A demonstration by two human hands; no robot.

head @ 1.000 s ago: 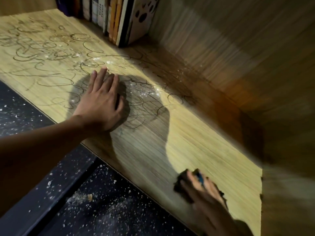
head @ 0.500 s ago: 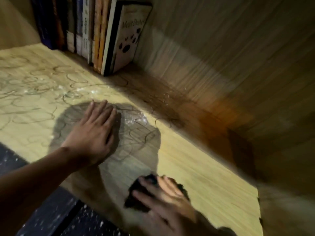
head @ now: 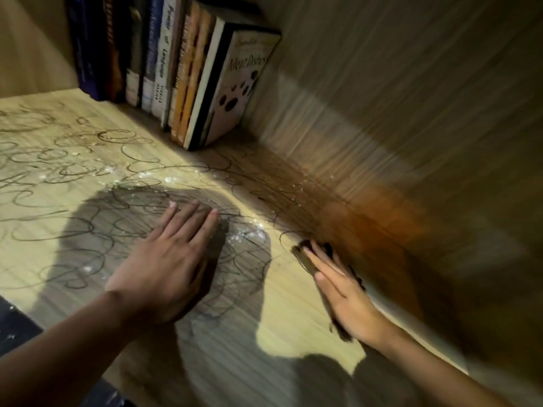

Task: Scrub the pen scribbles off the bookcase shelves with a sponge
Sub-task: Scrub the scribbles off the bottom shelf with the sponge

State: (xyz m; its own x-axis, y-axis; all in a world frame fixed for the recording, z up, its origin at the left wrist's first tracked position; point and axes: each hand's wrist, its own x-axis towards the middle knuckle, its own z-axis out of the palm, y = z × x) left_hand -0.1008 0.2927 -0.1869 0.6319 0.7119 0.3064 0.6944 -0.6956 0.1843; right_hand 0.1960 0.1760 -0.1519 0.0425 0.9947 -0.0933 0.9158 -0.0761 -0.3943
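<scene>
The wooden shelf (head: pixel 293 318) is covered with looping black pen scribbles (head: pixel 73 160) across its left and middle. My left hand (head: pixel 164 265) lies flat on the scribbled area, fingers straight. A dark sponge (head: pixel 305 257) sits near the shelf's back wall, and my right hand (head: pixel 340 286) presses it down with straight fingers. Most of the sponge is hidden under that hand. The strip of shelf to the right of my left hand shows no scribbles.
A row of upright books (head: pixel 182 71) stands at the back, the last one leaning. The wooden back wall (head: pixel 396 127) rises to the right. White specks (head: pixel 246 233) lie on the shelf. A dark speckled floor (head: pixel 11 333) shows below the front edge.
My right hand has slid the sponge from the shelf's front edge toward the back wall, up to the scribbles. My left hand stays flat in place. The view has shifted closer.
</scene>
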